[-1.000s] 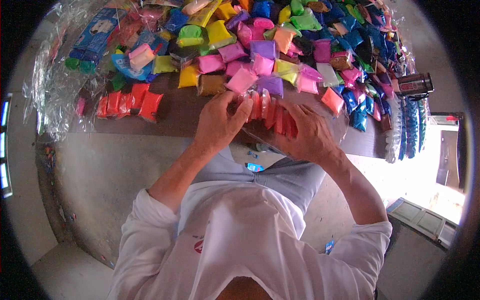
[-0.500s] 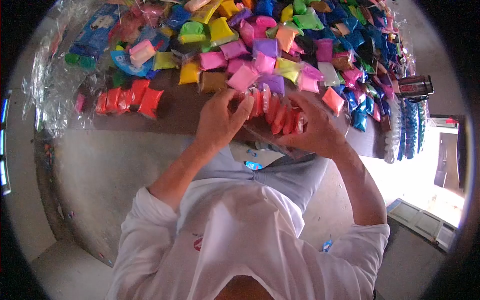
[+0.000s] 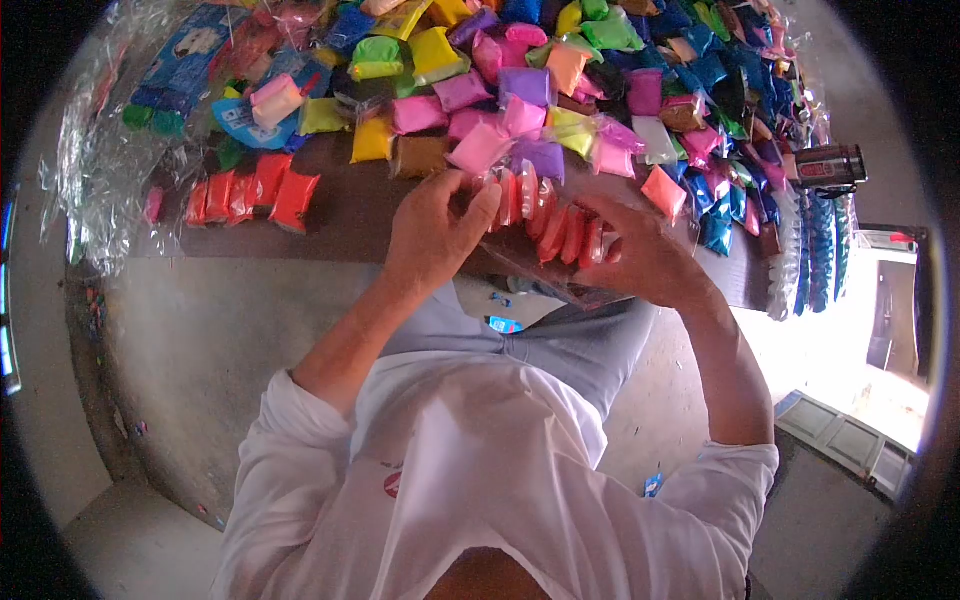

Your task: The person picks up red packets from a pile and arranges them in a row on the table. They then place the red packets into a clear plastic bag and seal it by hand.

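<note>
A row of several red packets point(image 3: 546, 220) in clear wrapping stands on edge at the table's near side, between my two hands. My left hand point(image 3: 437, 228) is curled at the row's left end, thumb and fingers around the end packets. At the right end, my right hand point(image 3: 642, 250) is curved against the last packets, its fingers closed on them. Clear plastic film point(image 3: 575, 290) lies under the row and my right hand. Off to the left, another group of red packets point(image 3: 250, 195) rests on the dark table point(image 3: 345, 215).
Many coloured packets point(image 3: 525, 88) are heaped across the back of the table. Crumpled clear plastic point(image 3: 95, 150) hangs at the left. A dark cylindrical object point(image 3: 828, 168) sits at the right, above long strips of packets point(image 3: 822, 255). A lone orange-red packet point(image 3: 664, 192) lies near my right hand.
The fingers of my right hand have shifted slightly at the right end of the row. The whole view has shifted a little; the packets remain between my hands.
</note>
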Demonstrator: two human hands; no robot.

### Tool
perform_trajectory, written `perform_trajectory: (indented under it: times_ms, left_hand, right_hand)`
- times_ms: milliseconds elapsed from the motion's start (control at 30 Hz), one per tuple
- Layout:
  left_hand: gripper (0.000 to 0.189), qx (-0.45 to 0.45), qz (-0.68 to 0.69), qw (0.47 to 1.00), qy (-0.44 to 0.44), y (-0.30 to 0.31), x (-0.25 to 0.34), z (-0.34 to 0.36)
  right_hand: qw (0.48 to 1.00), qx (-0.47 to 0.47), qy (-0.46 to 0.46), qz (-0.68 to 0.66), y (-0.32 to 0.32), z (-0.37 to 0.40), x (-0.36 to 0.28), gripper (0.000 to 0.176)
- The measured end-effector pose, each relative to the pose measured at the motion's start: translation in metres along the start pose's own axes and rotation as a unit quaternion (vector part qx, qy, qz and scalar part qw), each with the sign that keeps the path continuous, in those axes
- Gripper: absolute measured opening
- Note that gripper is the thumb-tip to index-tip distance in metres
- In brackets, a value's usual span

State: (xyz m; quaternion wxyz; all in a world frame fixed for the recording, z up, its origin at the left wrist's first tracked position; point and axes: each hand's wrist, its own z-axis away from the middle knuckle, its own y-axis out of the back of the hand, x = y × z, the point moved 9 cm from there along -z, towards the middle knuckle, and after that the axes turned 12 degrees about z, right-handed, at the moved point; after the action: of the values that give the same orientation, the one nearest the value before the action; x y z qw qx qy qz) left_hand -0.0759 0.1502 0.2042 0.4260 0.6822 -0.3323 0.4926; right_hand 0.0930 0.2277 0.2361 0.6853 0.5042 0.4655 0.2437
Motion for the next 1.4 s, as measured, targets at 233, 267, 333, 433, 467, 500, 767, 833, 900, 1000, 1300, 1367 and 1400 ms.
perform_trajectory:
  times_ms: [233, 267, 333, 433, 467, 500, 767, 833, 900, 1000, 1300, 1367, 1400]
  left_hand:
    - [0.033, -0.001, 0.02, 0.999, 0.04, 0.0, -0.011, 0.001]
    - [0.034, -0.003, 0.026, 0.999, 0.044, 0.0, -0.011, 0.001]
    - [0.033, 0.0, 0.013, 0.999, 0.03, 0.001, -0.01, 0.0]
    - [0.033, 0.013, -0.007, 1.0, -0.002, 0.002, -0.004, 0.001]
    - [0.033, 0.024, -0.014, 0.999, -0.022, 0.003, 0.001, 0.001]
    - [0.033, 0.025, -0.015, 0.999, -0.023, 0.003, 0.001, 0.001]
    - [0.031, 0.002, 0.038, 0.999, 0.031, -0.002, -0.021, 0.003]
    - [0.031, 0.01, 0.051, 0.998, 0.027, -0.001, -0.018, 0.004]
    - [0.031, 0.016, 0.069, 0.997, 0.021, 0.001, -0.015, 0.004]
    - [0.032, 0.022, -0.015, 1.0, 0.017, 0.004, -0.012, 0.003]
    - [0.033, 0.031, -0.018, 0.999, 0.003, 0.006, -0.005, 0.002]
    - [0.034, 0.016, -0.004, 0.999, 0.032, 0.004, -0.007, 0.002]
    - [0.034, 0.016, -0.003, 0.999, 0.032, 0.004, -0.007, 0.001]
  right_hand:
    - [0.992, -0.053, -0.103, -0.042, -0.015, 0.003, 0.006, 0.076]
    - [0.995, -0.03, -0.081, -0.046, -0.009, 0.002, 0.0, 0.076]
    - [0.997, -0.021, -0.074, -0.019, -0.006, 0.003, -0.003, 0.076]
    - [0.999, 0.032, -0.031, 0.022, 0.005, -0.001, -0.005, 0.076]
    - [0.996, 0.076, 0.006, 0.037, 0.013, -0.002, -0.009, 0.077]
    - [0.996, 0.077, 0.008, 0.037, 0.018, -0.002, -0.011, 0.077]
    - [0.975, 0.047, -0.15, -0.157, 0.044, -0.019, 0.001, 0.044]
    - [0.987, 0.017, -0.105, -0.123, 0.044, -0.026, -0.013, 0.062]
    - [0.996, 0.005, -0.06, -0.062, 0.031, -0.032, -0.023, 0.071]
    - [0.999, -0.007, -0.018, 0.038, 0.006, -0.039, -0.029, 0.09]
    - [0.999, -0.009, -0.028, -0.016, -0.005, -0.04, -0.032, 0.07]
    - [0.998, -0.037, -0.03, -0.047, -0.006, -0.041, -0.031, 0.068]
    - [0.998, -0.037, -0.03, -0.047, -0.008, -0.04, -0.028, 0.068]
